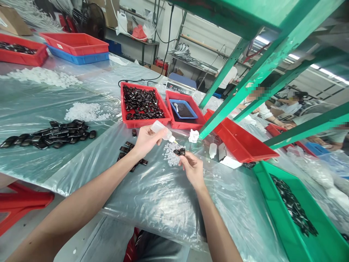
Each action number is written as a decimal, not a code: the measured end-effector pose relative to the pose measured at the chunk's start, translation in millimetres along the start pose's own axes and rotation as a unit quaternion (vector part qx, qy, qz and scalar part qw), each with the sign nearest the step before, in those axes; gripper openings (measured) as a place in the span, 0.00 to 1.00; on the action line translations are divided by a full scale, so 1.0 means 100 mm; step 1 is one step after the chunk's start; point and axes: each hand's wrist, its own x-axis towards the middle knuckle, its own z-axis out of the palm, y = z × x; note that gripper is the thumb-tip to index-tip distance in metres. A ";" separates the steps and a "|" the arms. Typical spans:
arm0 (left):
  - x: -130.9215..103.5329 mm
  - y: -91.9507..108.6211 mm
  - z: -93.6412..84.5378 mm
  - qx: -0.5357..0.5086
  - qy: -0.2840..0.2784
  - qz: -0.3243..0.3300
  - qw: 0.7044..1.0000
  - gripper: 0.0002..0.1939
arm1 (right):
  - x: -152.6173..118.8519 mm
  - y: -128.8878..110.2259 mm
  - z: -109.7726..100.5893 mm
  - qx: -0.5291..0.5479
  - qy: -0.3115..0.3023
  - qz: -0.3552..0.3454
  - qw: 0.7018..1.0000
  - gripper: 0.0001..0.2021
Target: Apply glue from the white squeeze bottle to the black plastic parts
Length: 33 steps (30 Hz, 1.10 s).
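Note:
My left hand is closed round a small translucent squeeze bottle, tilted so its thin needle tip points down to the right. Pinched in the fingers of my right hand is a glossy black plastic piece, which looks like two small parts side by side. The needle tip is right by this piece; whether they touch I cannot tell. Beneath both lies a small heap of clear plastic bits. Several loose black pieces rest on the plastic-covered table close to my left wrist.
Beyond my hands stand a red tray of black pieces and another holding a blue tray. Green metal posts rise at right, near a green bin. A black pile lies left. Co-workers sit at far right.

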 end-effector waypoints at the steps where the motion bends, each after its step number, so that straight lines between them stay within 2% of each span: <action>1: 0.00 0.00 0.00 0.000 -0.007 0.001 1.000 0.22 | 0.00 0.00 0.01 -0.007 -0.004 -0.001 1.000 0.16; 10: -0.03 0.00 -0.01 0.045 -0.049 0.026 0.997 0.19 | -0.02 0.00 0.01 -0.030 -0.016 -0.015 0.999 0.14; 18: -0.01 0.06 -0.05 0.056 -0.123 0.003 0.991 0.15 | -0.04 0.02 0.00 -0.113 -0.051 -0.065 0.990 0.13; 33: -0.01 0.05 -0.06 0.071 -0.147 0.026 0.986 0.14 | -0.04 0.01 -0.01 -0.136 -0.062 -0.077 0.986 0.13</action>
